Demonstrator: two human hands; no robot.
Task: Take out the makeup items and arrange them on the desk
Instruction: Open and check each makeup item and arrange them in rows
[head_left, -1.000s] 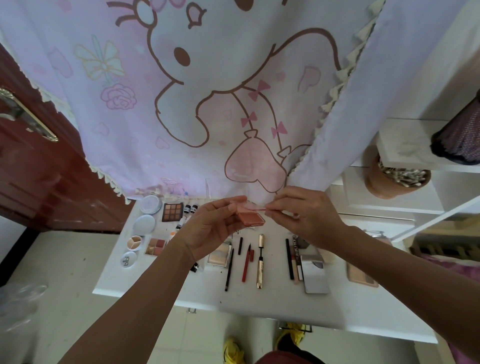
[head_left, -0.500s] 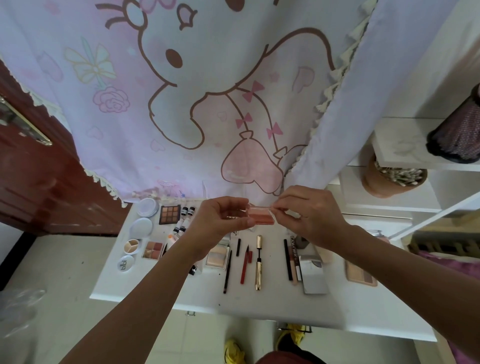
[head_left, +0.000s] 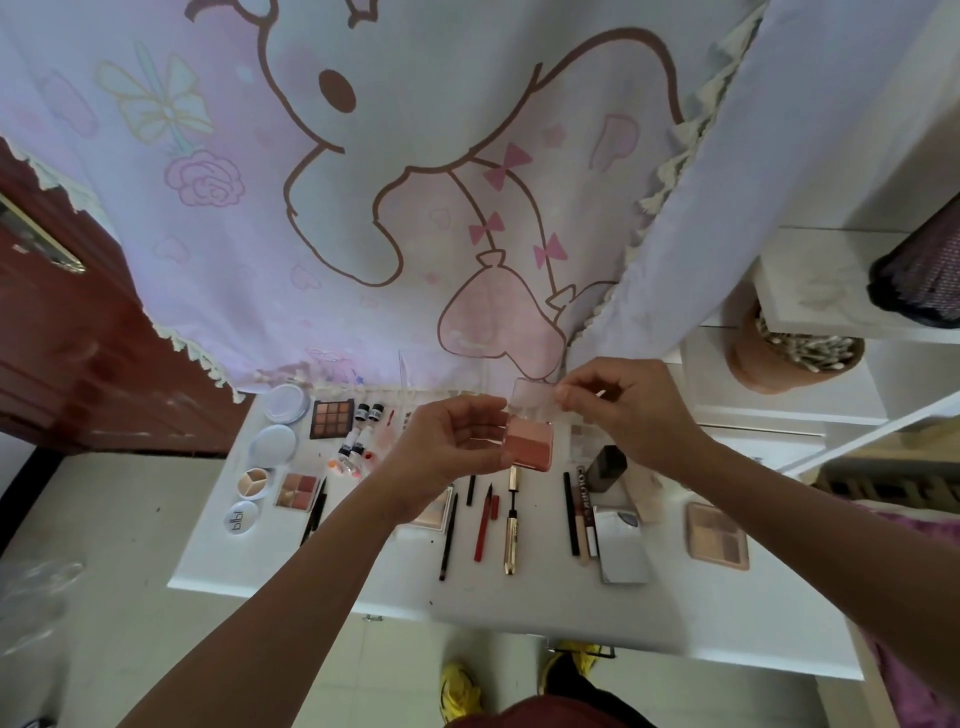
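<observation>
A small blush compact (head_left: 529, 446) is held above the counter (head_left: 519, 597), gripped at its left edge by the left hand (head_left: 447, 447); its clear lid (head_left: 532, 397) is pinched by the right hand (head_left: 623, 410). It seems light, stiff and fragile, so the base edges should be held.

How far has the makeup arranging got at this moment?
Mostly done: compacts, a nine-pan palette, pencils and a gold tube lie in rows on the desk. In hand: the left hand holds a pink blush palette while the right hand lifts its clear lid. Left: setting it down.
</observation>
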